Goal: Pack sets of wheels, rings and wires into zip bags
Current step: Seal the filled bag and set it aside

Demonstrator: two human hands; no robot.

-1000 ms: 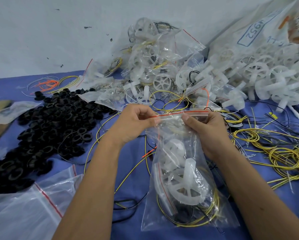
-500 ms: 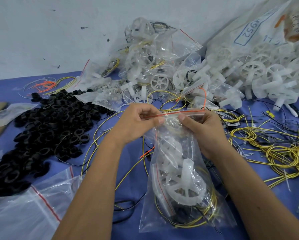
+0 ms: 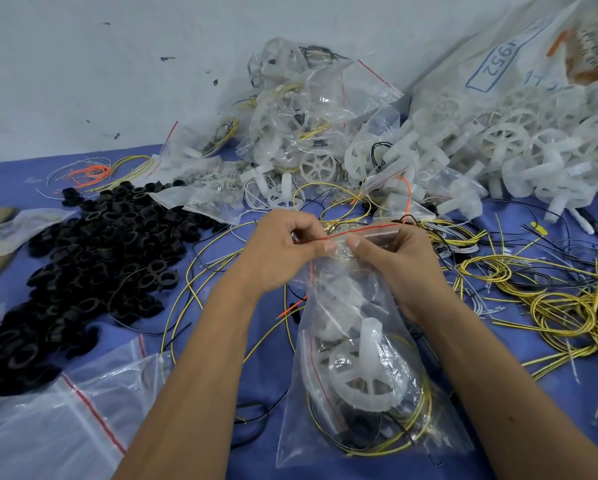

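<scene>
Thumbs seemingly closer along zip bag [image 3: 360, 341] seal.

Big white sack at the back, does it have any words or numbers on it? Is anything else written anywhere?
"4952", in a blue box on the big white sack; its first digit is partly cut off.
Blue marks beside the box: too blurred to read.
Orange printing on the sack's upper right: too blurred to read.

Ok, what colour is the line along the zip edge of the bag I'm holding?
Red: a thin red line runs along the zip bag top, clearest in the head view.
</scene>
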